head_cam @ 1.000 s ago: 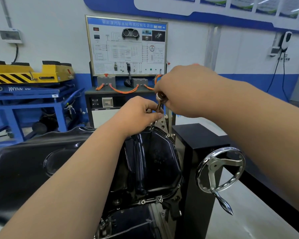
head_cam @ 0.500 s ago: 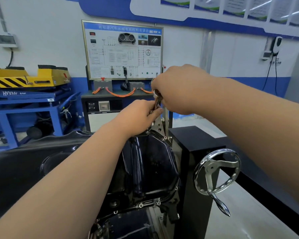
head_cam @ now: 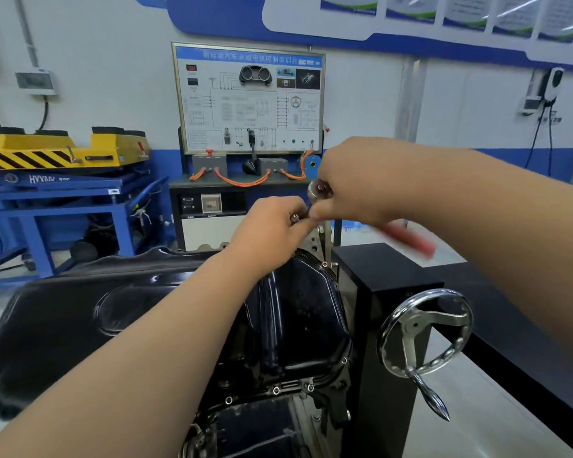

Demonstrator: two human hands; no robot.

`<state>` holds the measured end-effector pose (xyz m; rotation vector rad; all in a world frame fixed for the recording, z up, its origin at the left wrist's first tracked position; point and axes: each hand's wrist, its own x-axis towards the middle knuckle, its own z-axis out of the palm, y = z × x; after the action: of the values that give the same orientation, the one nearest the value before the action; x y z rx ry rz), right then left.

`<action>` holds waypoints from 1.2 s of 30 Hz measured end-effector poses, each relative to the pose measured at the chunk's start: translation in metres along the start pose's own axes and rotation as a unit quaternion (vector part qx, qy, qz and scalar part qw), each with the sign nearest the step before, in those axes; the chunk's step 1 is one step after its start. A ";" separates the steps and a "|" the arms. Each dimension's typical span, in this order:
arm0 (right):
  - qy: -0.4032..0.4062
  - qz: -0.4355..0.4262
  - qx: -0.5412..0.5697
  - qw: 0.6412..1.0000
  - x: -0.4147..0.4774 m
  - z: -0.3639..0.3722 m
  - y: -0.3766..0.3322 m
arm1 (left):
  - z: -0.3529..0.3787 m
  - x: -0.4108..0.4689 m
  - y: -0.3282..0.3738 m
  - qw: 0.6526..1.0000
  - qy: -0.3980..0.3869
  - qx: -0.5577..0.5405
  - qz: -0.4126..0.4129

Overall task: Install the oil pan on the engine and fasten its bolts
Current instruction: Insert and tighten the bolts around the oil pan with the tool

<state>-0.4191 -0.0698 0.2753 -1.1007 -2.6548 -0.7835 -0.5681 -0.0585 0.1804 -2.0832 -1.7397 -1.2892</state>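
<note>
The glossy black oil pan (head_cam: 298, 319) sits on the engine, its flange showing small silver bolts (head_cam: 276, 390) along the near edge. At the pan's far top corner, my left hand (head_cam: 272, 229) pinches a small metal socket piece under the tool. My right hand (head_cam: 354, 183) grips a ratchet wrench, whose chrome head (head_cam: 318, 190) shows at my fingers. Its red handle (head_cam: 411, 239) sticks out to the right, blurred. The bolt under the tool is hidden by my fingers.
A black stand column (head_cam: 387, 292) with a chrome handwheel (head_cam: 424, 332) stands right of the pan. A black cover (head_cam: 63, 319) lies to the left. Behind are a wiring training board (head_cam: 248, 97) on a cabinet and a yellow lift (head_cam: 57, 150) on a blue frame.
The ratchet's red handle has swung into sight on the right, blurred with motion. Both hands stay at the pan's far top corner.
</note>
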 end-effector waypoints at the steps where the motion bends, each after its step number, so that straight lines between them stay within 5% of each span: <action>1: 0.006 -0.029 -0.048 0.998 -0.001 -0.002 0.003 | 0.000 -0.001 -0.001 1.000 -0.006 -0.002 0.005; 6: 0.059 -0.011 -0.064 0.996 -0.001 0.000 0.002 | 0.004 0.000 -0.003 0.999 0.020 -0.018 -0.024; 11: -0.034 0.073 0.085 0.993 0.001 0.015 0.009 | 0.004 0.001 -0.001 0.999 0.048 0.023 0.000; 21: 0.077 -0.051 -0.089 0.992 -0.005 0.001 0.000 | 0.001 -0.009 0.003 0.996 0.016 0.080 0.044; 28: 0.045 0.069 0.079 0.993 -0.001 0.013 -0.007 | -0.001 -0.005 0.003 0.997 0.017 0.069 -0.026; 33: 0.065 -0.059 -0.096 0.991 -0.004 0.003 -0.001 | -0.001 -0.009 0.001 1.000 -0.012 0.021 0.016; 36: 0.085 -0.037 -0.110 0.990 -0.002 0.006 -0.001 | -0.002 -0.008 0.002 1.000 -0.007 0.021 0.016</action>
<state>-0.4179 -0.0688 0.2692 -0.9382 -2.5237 -1.1528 -0.5671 -0.0659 0.1768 -2.0924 -1.7165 -1.2214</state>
